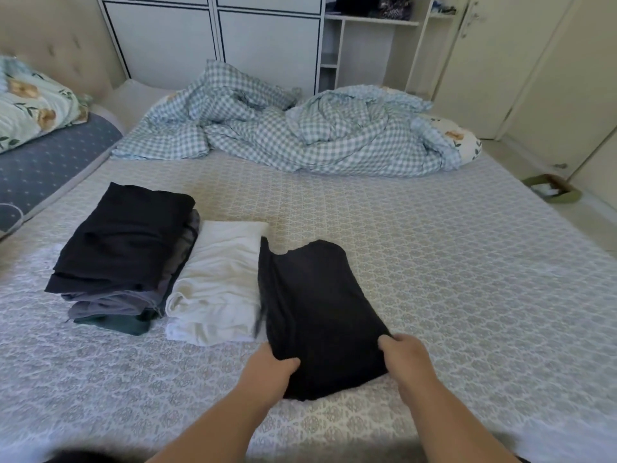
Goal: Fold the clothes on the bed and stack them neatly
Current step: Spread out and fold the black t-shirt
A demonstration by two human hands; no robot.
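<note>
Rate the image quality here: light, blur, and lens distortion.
Head view: soft, even daylight, no glare; wide-angle bowing bends the wardrobe edges; slight motion blur on the black garment at its left edge, where both hands grip its near end; corners smear.

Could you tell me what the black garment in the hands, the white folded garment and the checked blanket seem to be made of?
The black garment, gripped by the left hand and right hand, looks like thin, matte knit: it drapes limply. The white garment looks like soft cotton jersey, with gentle creases and no sheen. The checked blanket seems a light woven cotton, crumpling into crisp folds. All are guesses from looks alone.
</note>
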